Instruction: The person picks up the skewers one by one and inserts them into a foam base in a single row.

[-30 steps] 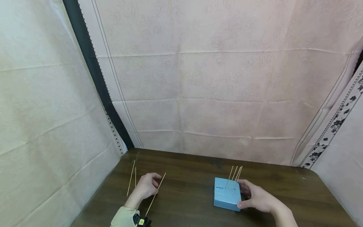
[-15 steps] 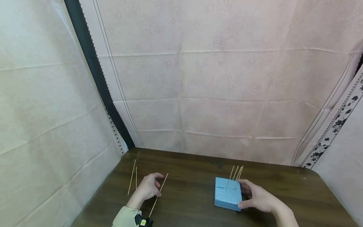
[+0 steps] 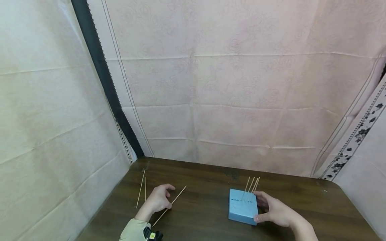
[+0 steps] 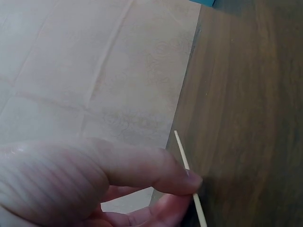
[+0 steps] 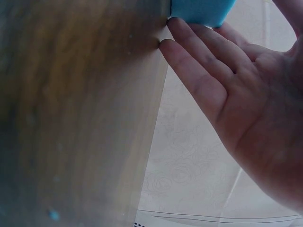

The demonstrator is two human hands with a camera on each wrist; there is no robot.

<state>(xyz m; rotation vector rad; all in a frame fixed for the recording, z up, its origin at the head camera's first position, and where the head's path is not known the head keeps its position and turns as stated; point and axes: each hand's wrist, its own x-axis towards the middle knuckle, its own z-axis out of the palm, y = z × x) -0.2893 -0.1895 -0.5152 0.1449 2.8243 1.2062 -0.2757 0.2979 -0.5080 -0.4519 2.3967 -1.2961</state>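
In the head view my left hand pinches a thin wooden skewer over the left part of the table. The left wrist view shows the skewer between thumb and fingertip, its far end sticking out past them. My right hand holds a light-blue block by its right side, thumb at the near corner and fingers behind. Several skewers stand in the block's top near its back edge. In the right wrist view the lower fingertips of the right hand reach down to the tabletop under the block.
Two more skewers lie at the left of the table, a longer one and another beside it. The dark wooden table has pale cloth hanging behind it and at both sides.
The skewer in my left hand has swung so its far end points further to the right. The left hand has shifted slightly right. My right hand stays on the block.
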